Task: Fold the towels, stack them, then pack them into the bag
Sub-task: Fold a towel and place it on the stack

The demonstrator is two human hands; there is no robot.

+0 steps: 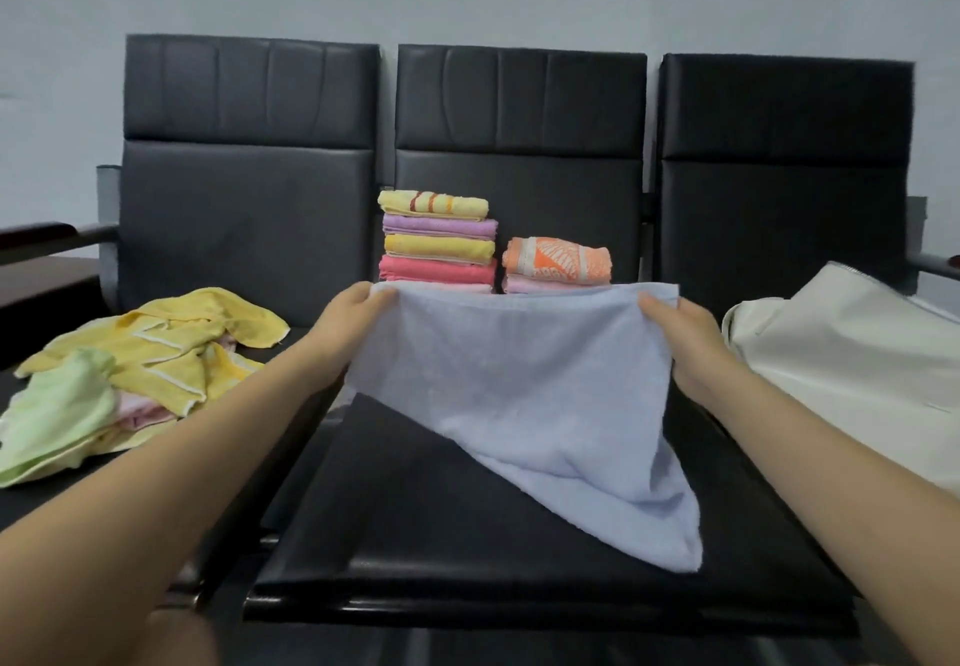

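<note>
Our left hand (358, 309) and right hand (675, 322) pinch the top corners of a pale blue terry towel (519, 395) (lower corner drooping onto the black seat (415, 535)). Folded stacks (439, 244) stand behind it.

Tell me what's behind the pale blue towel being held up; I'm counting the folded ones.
Behind the pale blue towel stand two folded stacks: a taller stack showing four towels, and a shorter stack showing an orange towel over a pink one. The towel's top edge covers both stacks' bottoms, so lower towels cannot be counted.
</note>
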